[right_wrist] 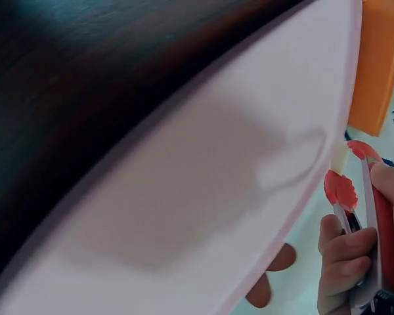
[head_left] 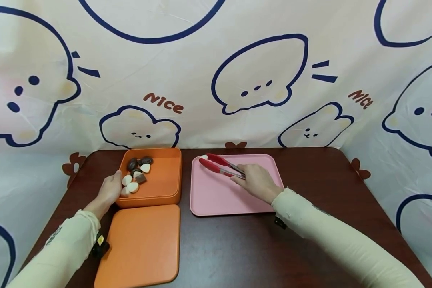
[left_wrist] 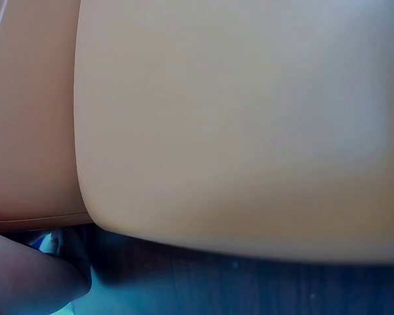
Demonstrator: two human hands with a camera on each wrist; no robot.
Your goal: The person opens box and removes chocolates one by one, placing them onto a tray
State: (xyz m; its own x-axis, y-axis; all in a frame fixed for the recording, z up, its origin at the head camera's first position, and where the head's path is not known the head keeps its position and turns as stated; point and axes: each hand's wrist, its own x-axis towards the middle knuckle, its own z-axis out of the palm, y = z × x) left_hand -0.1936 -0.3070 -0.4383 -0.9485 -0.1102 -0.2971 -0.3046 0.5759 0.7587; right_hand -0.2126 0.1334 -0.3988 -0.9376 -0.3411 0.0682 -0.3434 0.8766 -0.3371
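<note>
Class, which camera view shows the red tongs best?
The head view: both red arms of the tongs show clearly, though the right hand covers the near end. The right wrist view shows them closer, partly behind fingers; the left wrist view shows none.

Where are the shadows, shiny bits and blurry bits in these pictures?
Head view: clearest, with a pale shine on the dark table. Left wrist view: blurry and washed out, the orange lid looking pale beige and the left hand dim. Right wrist view: a big fuzzy shadow falls across the pink tray.

A broad lid (left_wrist: 230, 118) lies beside a box (left_wrist: 29, 118) and the left hand (left_wrist: 33, 279)
</note>
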